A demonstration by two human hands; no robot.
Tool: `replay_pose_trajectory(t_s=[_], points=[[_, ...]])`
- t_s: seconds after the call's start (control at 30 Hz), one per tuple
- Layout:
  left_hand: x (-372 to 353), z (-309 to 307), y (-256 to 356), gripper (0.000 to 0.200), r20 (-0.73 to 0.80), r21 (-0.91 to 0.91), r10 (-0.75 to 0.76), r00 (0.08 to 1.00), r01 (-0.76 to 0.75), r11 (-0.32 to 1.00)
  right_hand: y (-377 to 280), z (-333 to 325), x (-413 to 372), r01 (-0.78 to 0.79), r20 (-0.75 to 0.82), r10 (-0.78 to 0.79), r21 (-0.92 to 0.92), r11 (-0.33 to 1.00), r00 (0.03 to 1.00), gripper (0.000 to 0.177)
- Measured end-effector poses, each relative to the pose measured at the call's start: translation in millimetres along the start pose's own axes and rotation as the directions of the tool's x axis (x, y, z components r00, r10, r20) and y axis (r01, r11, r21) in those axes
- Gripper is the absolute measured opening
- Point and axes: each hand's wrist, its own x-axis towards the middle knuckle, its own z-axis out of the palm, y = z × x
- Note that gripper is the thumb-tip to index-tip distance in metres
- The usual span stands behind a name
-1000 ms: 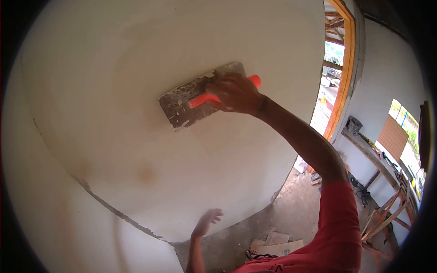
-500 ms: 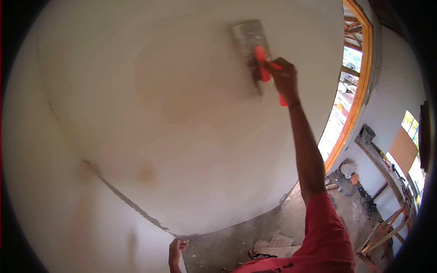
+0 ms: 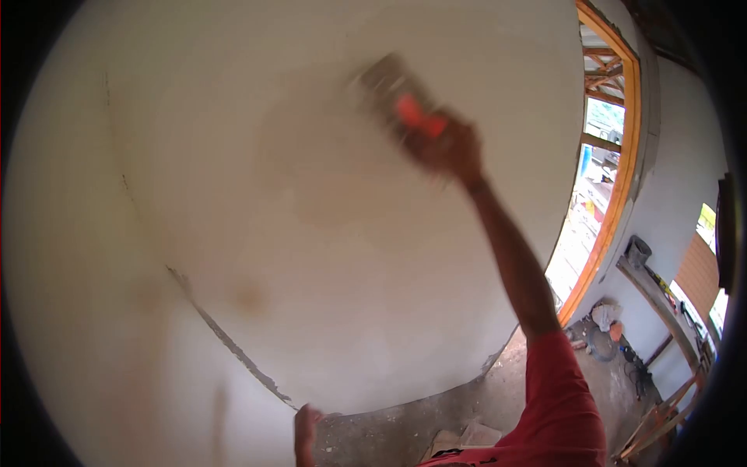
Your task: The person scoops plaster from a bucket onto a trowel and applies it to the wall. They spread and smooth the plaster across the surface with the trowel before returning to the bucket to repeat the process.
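My right hand (image 3: 457,149) is closed around the red handle of a plastering trowel (image 3: 387,81). Its flat grey blade lies tilted against the upper part of the pale wall (image 3: 327,257), and both blade and hand are smeared by motion. Low in the view, my left hand (image 3: 306,424) hangs near the wall's bottom corner. Its fingers are curled in and I see nothing in them, though the hand is a little blurred. Darker, damp-looking patches show on the wall below and left of the trowel.
An orange wooden frame (image 3: 622,148) edges an opening at the right. Beyond it, a wooden bench (image 3: 661,303) carries a dark bucket (image 3: 638,251) and tools. Bags and cables lie on the concrete floor (image 3: 366,440). A rough grey seam (image 3: 233,346) marks the wall corner.
The trowel and my right hand have moved left and somewhat down across the wall, and the blade has turned to a steeper slant. My view has shifted slightly; my left hand stays low.
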Motion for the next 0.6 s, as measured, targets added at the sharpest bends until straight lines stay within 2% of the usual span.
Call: replay_pose_trajectory(t_s=[0.03,0.07,0.13,0.2,0.23,0.27,0.3,0.33,0.37,0.4,0.43,0.47,0.5,0.53,0.57,0.6], points=[[-22,-19,-10,0.046,-0.161,0.093,0.004,0.987,0.012,0.996,2,-27,29,0.011,-0.114,-0.005,0.054,0.998,0.993,0.049],[-42,-38,-13,0.052,-0.224,0.097,-0.049,0.973,0.072,0.993,5,-54,58,0.035,-0.227,-0.01,0.104,0.994,0.974,0.047],[-66,-41,-3,0.054,-0.353,0.23,-0.04,0.935,0.128,0.965,6,-58,108,-0.008,-0.072,0.009,0.016,1.0,0.997,0.041],[-67,2,38,0.053,-0.352,0.285,0.003,0.936,0.104,0.953,-13,-23,110,0.28,-0.11,-0.277,0.013,0.96,0.955,0.044],[-57,33,62,0.053,-0.346,0.31,0.022,0.938,0.092,0.946,-22,2,103,0.435,-0.114,-0.436,-0.031,0.9,0.893,0.042],[-46,67,81,0.053,-0.292,0.171,0.01,0.956,0.042,0.984,-31,25,91,0.577,-0.117,-0.583,-0.08,0.813,0.804,0.041],[-26,86,61,0.054,-0.238,0.094,0.049,0.97,-0.027,0.995,-52,38,68,0.577,0.115,-0.566,-0.132,0.806,0.817,0.044],[-9,115,72,0.052,-0.138,0.224,0.128,0.982,-0.095,0.97,-68,45,38,0.588,0.334,-0.512,-0.185,0.787,0.791,0.047],[9,144,71,0.052,-0.03,0.131,0.211,0.977,-0.205,0.97,-59,72,7,0.642,0.316,-0.593,-0.075,0.763,0.741,0.047],[16,172,84,0.052,0.039,0.156,0.204,0.978,-0.208,0.966,-53,82,-29,0.699,0.381,-0.623,-0.09,0.71,0.683,0.046],[15,197,94,0.05,0.09,0.175,0.246,0.965,-0.258,0.95,-47,95,-61,0.748,0.618,-0.559,-0.074,0.66,0.554,0.048],[3,211,100,0.049,0.085,0.156,0.242,0.967,-0.253,0.955,-39,95,-104,0.705,0.624,-0.541,-0.022,0.708,0.563,0.047],[-14,223,107,0.048,0.083,0.142,0.237,0.968,-0.247,0.959,-18,118,-141,0.756,0.604,-0.618,0.038,0.653,0.503,0.043],[-26,233,114,0.047,0.079,0.125,0.24,0.967,-0.249,0.96,-2,128,-175,0.756,0.504,-0.658,0.017,0.655,0.559,0.017],[-48,229,109,0.041,0.012,0.133,0.203,0.979,-0.203,0.97,16,146,-198,0.59,0.692,-0.529,0.183,0.786,0.491,0.04],[-75,216,89,0.038,-0.104,0.08,0.108,0.989,-0.1,0.992,24,114,-216,0.587,0.72,-0.508,0.174,0.791,0.473,0.039]])
